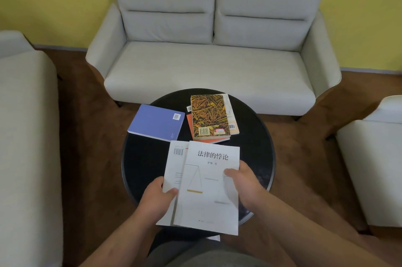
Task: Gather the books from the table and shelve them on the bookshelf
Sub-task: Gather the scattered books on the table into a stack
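Observation:
Two white books are held over the near part of the round black table [256, 136]. The top one, a white book with a scales drawing [208, 188], lies on another white book [174, 168] showing a barcode. My left hand [157, 198] grips the lower book's left edge, thumb on top. My right hand [243, 184] grips the top book's right edge. Farther back on the table lie a blue book [156, 122] and a small stack: a yellow-patterned book [208, 115] on top of an orange book [190, 126] and a pale one. No bookshelf is in view.
A light grey two-seat sofa [208, 59] stands behind the table against a yellow wall. Another sofa [26, 136] is at the left and an armchair [374, 157] at the right. The floor is brown carpet.

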The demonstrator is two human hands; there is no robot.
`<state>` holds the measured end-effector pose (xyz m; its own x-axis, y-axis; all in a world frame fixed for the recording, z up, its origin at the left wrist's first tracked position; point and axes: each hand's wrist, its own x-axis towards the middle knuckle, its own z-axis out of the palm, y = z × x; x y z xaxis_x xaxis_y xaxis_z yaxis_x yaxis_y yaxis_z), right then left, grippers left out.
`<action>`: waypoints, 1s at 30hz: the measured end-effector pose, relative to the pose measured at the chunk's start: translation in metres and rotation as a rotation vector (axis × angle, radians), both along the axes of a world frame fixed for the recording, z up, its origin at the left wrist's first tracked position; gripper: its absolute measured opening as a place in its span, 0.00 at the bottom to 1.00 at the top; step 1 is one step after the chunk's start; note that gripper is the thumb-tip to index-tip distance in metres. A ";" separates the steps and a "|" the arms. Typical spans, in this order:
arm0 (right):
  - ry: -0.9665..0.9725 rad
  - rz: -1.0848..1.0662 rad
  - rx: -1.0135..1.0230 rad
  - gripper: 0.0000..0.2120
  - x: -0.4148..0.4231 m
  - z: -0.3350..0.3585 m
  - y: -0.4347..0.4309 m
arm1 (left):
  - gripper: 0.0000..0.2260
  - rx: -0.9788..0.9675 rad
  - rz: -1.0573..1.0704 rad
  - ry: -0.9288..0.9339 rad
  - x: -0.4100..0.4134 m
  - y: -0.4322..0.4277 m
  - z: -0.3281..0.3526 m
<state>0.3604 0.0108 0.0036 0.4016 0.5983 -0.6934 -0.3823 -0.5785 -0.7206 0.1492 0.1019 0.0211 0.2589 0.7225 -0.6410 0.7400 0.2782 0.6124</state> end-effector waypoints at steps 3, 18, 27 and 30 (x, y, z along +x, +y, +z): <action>-0.060 0.009 0.018 0.13 -0.016 -0.008 0.003 | 0.06 -0.088 0.154 -0.068 0.001 0.009 0.002; -0.231 0.063 -0.090 0.16 -0.036 -0.038 0.019 | 0.11 -0.099 0.204 -0.206 0.010 0.008 -0.011; 0.342 -0.168 -0.045 0.27 -0.046 -0.039 0.006 | 0.11 -0.503 0.258 -0.539 -0.001 0.018 -0.018; 0.349 -0.185 -0.045 0.27 -0.051 -0.044 0.009 | 0.13 -0.519 0.241 -0.517 -0.003 0.023 -0.021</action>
<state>0.3096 0.0193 -0.0402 0.2358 0.5042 -0.8308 -0.7002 -0.5047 -0.5050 0.1467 0.1246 0.0005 0.4910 0.4367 -0.7538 0.2780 0.7415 0.6107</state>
